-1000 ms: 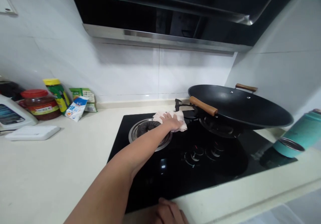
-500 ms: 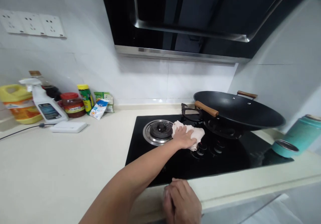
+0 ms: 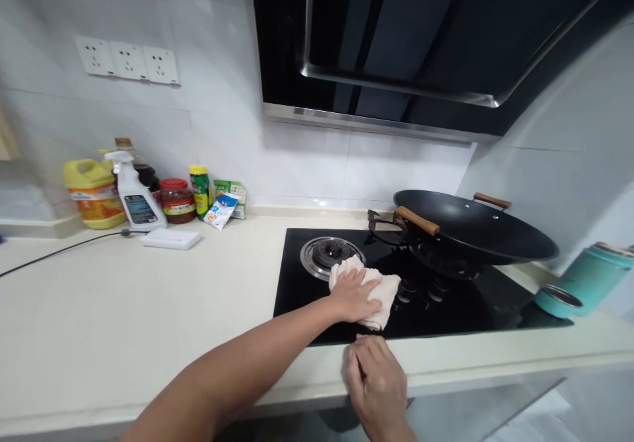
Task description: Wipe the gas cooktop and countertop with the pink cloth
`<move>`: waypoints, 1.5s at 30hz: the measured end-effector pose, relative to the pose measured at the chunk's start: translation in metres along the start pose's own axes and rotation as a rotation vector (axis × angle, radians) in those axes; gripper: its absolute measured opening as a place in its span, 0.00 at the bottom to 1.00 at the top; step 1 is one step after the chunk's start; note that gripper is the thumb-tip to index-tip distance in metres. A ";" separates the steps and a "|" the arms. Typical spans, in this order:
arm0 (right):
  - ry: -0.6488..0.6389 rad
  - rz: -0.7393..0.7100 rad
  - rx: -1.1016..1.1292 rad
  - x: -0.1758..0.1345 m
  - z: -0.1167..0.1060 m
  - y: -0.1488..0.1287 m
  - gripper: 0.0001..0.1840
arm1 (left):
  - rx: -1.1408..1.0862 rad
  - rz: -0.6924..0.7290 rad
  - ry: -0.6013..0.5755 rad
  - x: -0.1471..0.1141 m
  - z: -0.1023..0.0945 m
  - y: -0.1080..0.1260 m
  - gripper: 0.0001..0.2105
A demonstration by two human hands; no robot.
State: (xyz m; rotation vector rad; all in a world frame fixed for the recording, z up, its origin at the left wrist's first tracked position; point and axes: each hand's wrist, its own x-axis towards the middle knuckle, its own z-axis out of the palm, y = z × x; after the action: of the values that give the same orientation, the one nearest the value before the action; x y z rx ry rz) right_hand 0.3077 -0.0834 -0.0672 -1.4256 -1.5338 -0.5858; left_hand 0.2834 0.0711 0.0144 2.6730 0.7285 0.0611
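My left hand (image 3: 354,295) presses a folded pale pink cloth (image 3: 384,293) onto the black glass cooktop (image 3: 307,300), its fingers gripping the cloth from above. The cloth lies just in front of the left burner (image 3: 331,254), overlapping its steel ring, and reaches toward the control knobs (image 3: 407,291). Curled into a fist, my right hand (image 3: 379,382) rests at the counter's front edge, below the cloth. Nothing shows in its fingers.
A large black wok (image 3: 485,227) with wooden handles sits on the right burner. Right of it lies a turquoise container (image 3: 594,277) beside its cup (image 3: 559,300). A spray bottle (image 3: 139,194), red-lidded jar (image 3: 177,201) and white box (image 3: 171,238) stand left. The range hood (image 3: 396,39) hangs above.
The view has shifted left. My left hand has drawn the cloth back toward the cooktop's front edge, away from beside the burner. My right hand stays in a fist at the counter edge.
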 end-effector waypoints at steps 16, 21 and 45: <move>-0.143 0.123 0.168 0.005 -0.012 0.000 0.16 | 0.094 -0.121 0.169 -0.076 -0.030 -0.087 0.29; -0.179 0.305 0.375 0.037 -0.022 0.004 0.13 | 0.131 -0.287 0.221 -0.096 -0.025 -0.098 0.30; -0.823 -0.023 -0.086 0.089 0.043 -0.065 0.22 | -1.031 0.216 0.323 -0.301 -0.040 0.062 0.15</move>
State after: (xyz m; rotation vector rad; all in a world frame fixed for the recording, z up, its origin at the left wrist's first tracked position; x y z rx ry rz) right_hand 0.2428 -0.0160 0.0056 -1.8377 -2.1677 -0.0511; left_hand 0.0474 -0.1144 0.0903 1.7316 0.3284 0.7229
